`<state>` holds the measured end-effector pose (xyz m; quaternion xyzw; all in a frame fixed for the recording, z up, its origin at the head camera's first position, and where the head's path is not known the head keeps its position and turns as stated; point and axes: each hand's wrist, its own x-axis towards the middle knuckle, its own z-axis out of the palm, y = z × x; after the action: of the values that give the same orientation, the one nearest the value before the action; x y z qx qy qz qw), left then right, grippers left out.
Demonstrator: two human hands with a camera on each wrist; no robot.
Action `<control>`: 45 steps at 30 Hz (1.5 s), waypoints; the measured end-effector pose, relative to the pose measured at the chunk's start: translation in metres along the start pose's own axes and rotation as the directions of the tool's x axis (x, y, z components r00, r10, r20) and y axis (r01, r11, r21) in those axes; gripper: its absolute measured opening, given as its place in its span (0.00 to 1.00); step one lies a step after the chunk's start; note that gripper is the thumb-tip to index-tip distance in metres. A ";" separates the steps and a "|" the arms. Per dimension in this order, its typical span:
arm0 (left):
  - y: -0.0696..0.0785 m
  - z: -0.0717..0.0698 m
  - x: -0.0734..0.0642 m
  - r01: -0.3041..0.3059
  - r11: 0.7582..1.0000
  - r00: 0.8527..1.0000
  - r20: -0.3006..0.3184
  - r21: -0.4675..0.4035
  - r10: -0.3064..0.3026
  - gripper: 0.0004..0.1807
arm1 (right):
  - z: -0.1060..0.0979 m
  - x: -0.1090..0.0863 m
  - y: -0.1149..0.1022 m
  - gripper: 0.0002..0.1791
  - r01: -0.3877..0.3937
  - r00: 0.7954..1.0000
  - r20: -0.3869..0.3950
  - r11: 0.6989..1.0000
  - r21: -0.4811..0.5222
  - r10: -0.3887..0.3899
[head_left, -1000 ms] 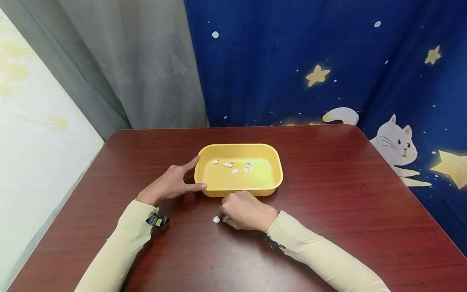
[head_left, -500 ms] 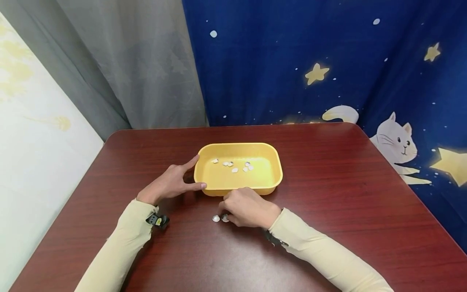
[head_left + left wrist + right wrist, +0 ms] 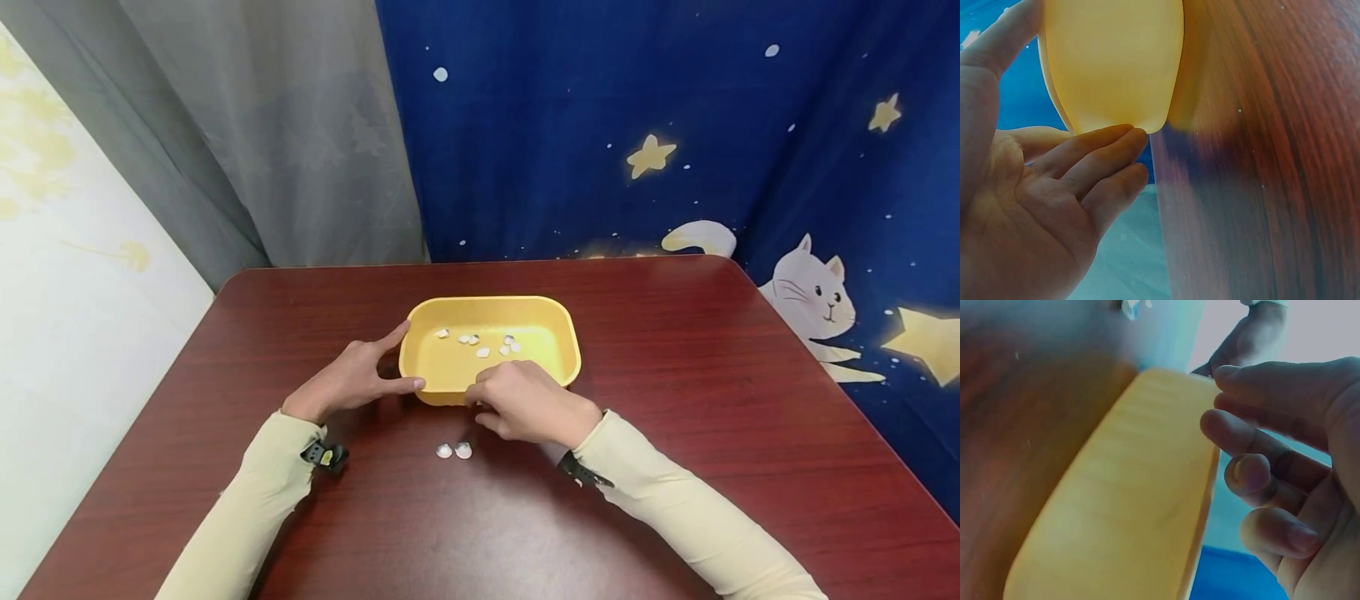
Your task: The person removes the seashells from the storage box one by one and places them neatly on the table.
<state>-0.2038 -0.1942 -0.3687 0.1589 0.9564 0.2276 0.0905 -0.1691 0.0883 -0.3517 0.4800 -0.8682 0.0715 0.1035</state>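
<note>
Remotely, I brace a rounded-rectangular yellow plastic tray [image 3: 442,368] with my spread left hand [image 3: 351,380], judging that my loosely curled right hand [image 3: 534,405], nothing visible in it, should rise clear, two small rounded silvery-white pieces [image 3: 463,451] lying in front on the glossy red-brown table [image 3: 675,383].

Red-brn tbl [image 3: 675,358], w/ yel. tray [image 3: 448,369], 2 sm. pcs [image 3: 463,451]

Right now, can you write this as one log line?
left hand: touching left end of tub | right hand: empty, by tub's near edge | small pieces: inside tub | two pieces: on table
</note>
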 end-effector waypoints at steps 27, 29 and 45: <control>-0.005 0.003 0.002 0.007 0.999 1.000 0.016 -0.036 -0.006 0.60 | 0.018 0.017 0.087 0.03 -0.309 0.948 0.103 0.947 0.087 0.300; -0.006 0.003 0.002 0.001 0.999 1.000 0.016 -0.034 -0.001 0.60 | 0.022 0.019 0.091 0.04 -0.318 0.944 0.115 0.945 0.075 0.308; -0.006 0.000 0.003 -0.015 0.999 1.000 0.007 -0.034 0.015 0.60 | 0.035 0.036 0.106 0.05 -0.358 0.920 0.166 0.934 -0.003 0.354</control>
<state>-0.2079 -0.1980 -0.3720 0.1653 0.9509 0.2438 0.0949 -0.2814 0.1075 -0.3795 0.3200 -0.9454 0.0612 0.0103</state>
